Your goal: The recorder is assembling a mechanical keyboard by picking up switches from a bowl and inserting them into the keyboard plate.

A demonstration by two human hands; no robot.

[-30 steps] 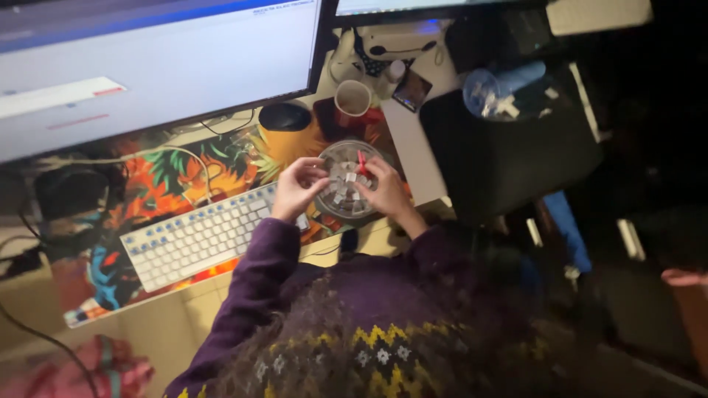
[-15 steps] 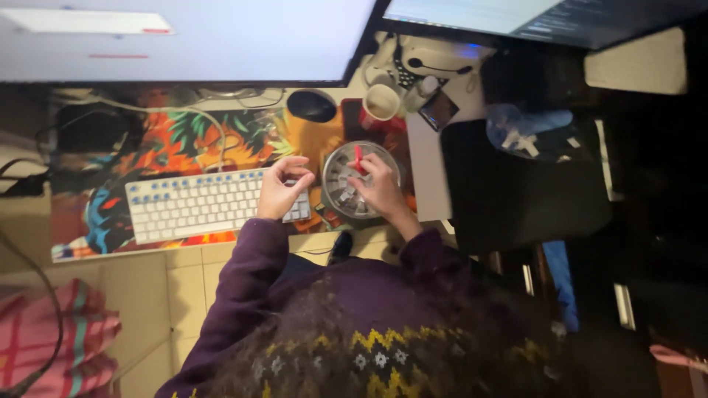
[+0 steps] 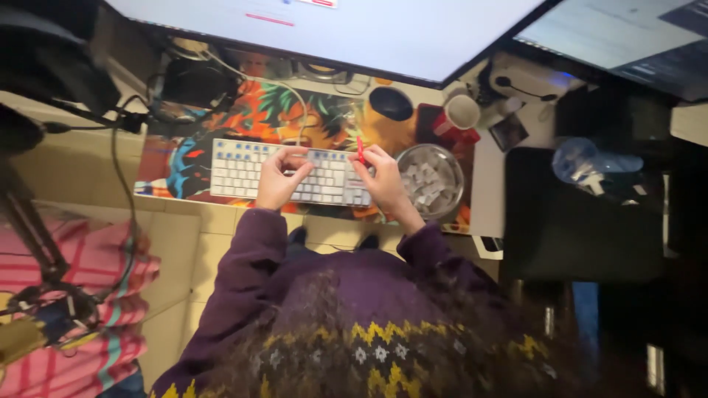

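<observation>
Here the white rectangular keyboard with blue keys along its top rows [image 3: 287, 169] lies just above the middle of the frame, on a bright orange, green and blue printed desk mat [image 3: 199, 151]. The left hand [image 3: 279, 177] rests on the keyboard's middle, fingers curled down onto the keys and the thumb tucked under; it grips nothing that can be made out. The right hand [image 3: 380, 180] sits at the keyboard's right end, its fingers pinched around a small red stick-like tool [image 3: 360, 149] that points up from the fingertips. Just right of that hand, on the mat, stands a round clear bowl holding loose pale keycaps [image 3: 431, 179]. Above the bowl are a white mug on a red base [image 3: 459, 118] and a black computer mouse [image 3: 391, 103]. A large lit monitor [image 3: 354, 29] spans the top edge, with a second screen [image 3: 627, 37] in the upper right corner. A black box-like case [image 3: 582, 214] fills the right side, beside a crumpled clear plastic bag [image 3: 590, 162]. Purple sweater sleeves [image 3: 251, 265] run down to the lower middle, and a pink plaid cloth [image 3: 81, 309] lies at lower left.
</observation>
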